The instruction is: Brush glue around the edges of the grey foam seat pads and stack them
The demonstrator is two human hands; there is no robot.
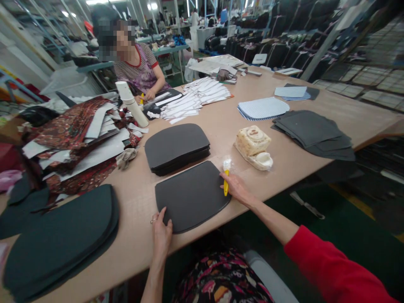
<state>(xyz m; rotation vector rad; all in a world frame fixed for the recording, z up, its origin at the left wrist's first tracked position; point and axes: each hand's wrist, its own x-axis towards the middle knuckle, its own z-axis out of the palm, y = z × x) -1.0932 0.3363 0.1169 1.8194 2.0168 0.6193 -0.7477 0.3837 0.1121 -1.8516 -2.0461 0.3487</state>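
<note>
Coating seems barely begun: the dark panel [191,195] at the near edge of the table [293,168] looks bare, the left hand [161,233] flat on its corner with fingers together, the right hand [236,188] pinching a paste-tipped brush [226,174] at its right edge.

I am finding no writing, label, brand or number that I can read. The sheets of paper [217,63] lying at the far end of the counter [137,200] are showing faint marks, but these are coming out too small and blurred for me to make out.
</note>
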